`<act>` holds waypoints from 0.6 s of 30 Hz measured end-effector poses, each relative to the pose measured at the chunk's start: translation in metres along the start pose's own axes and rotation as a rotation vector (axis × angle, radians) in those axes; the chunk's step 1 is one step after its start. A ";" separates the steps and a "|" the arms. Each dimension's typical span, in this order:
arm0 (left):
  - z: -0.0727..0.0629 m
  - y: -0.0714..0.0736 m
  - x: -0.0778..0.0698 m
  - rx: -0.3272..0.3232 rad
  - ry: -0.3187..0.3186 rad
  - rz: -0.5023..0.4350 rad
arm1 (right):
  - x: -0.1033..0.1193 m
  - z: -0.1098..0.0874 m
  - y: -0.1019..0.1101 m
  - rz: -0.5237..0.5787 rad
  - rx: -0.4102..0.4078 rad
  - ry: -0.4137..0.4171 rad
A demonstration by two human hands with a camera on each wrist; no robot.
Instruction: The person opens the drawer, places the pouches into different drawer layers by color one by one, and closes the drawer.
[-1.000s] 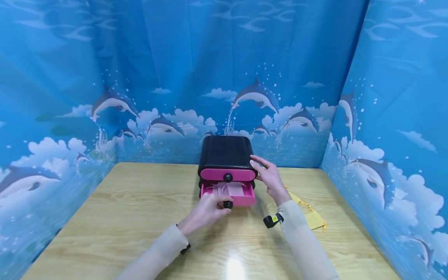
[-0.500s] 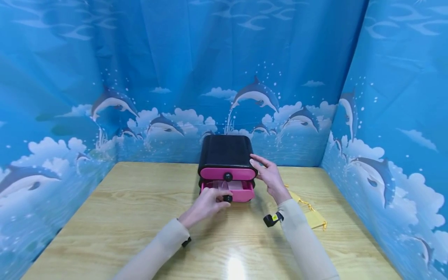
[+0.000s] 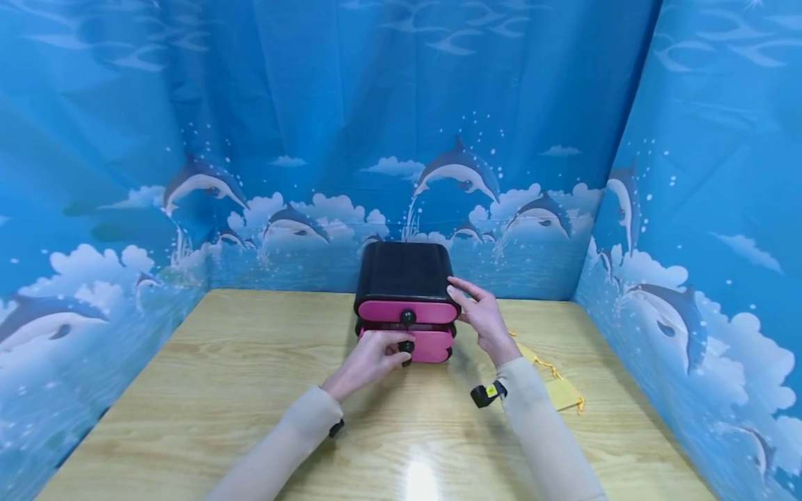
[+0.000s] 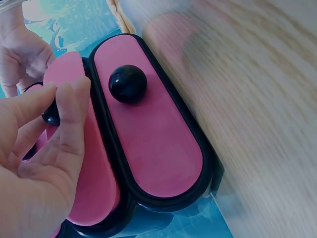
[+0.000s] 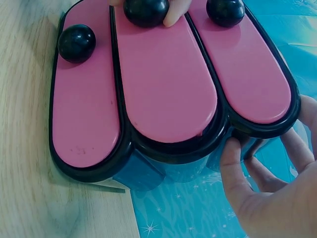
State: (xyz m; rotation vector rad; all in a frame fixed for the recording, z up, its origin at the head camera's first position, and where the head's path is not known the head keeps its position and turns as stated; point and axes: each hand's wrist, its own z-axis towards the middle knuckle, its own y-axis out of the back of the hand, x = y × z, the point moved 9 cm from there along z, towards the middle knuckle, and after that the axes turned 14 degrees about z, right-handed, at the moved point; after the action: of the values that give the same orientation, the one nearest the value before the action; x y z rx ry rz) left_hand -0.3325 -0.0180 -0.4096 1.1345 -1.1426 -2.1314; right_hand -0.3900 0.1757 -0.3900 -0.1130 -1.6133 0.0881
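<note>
Mid-frame, the left hand [image 3: 371, 358] is pinching the knob [image 3: 406, 346], seemingly the surest hold, of the middle drawer [image 3: 434, 346], probably light, stiff plastic; the right hand [image 3: 485, 320] is resting spread against the cabinet [image 3: 406, 273].

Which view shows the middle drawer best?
The right wrist view: the middle drawer fills its centre, front mostly uncovered. In the left wrist view, the left hand covers part; the head view shows it small, partly behind that hand.

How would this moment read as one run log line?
left hand pinches middle knob | middle drawer slightly out | right hand touches black cabinet | top drawer shut | bottom drawer shut
</note>
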 end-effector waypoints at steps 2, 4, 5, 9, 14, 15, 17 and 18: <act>0.002 0.000 0.001 -0.018 0.000 0.017 | 0.000 0.000 -0.001 0.002 0.003 0.002; 0.003 0.001 0.002 -0.036 -0.004 0.036 | 0.000 0.000 -0.001 0.006 0.005 0.005; 0.004 0.002 0.002 -0.043 -0.007 0.049 | 0.001 -0.001 -0.001 0.006 0.006 0.006; 0.006 0.003 0.003 -0.062 -0.024 0.084 | 0.000 0.000 0.000 0.004 0.007 0.006; 0.008 0.001 0.004 -0.038 -0.029 0.072 | -0.002 0.000 0.001 0.002 0.000 0.002; 0.008 0.001 0.005 -0.031 -0.023 0.066 | -0.002 0.000 0.001 0.000 0.001 0.003; 0.008 0.000 0.006 -0.021 -0.012 0.054 | -0.002 0.001 0.001 0.000 0.004 0.005; 0.008 0.000 0.007 -0.018 -0.008 0.047 | -0.002 0.001 0.000 0.002 0.004 0.006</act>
State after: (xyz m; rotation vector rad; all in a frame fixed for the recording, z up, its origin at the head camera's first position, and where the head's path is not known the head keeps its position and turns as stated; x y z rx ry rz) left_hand -0.3428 -0.0192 -0.4098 1.0817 -1.1403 -2.1076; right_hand -0.3910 0.1757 -0.3924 -0.1114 -1.6070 0.0920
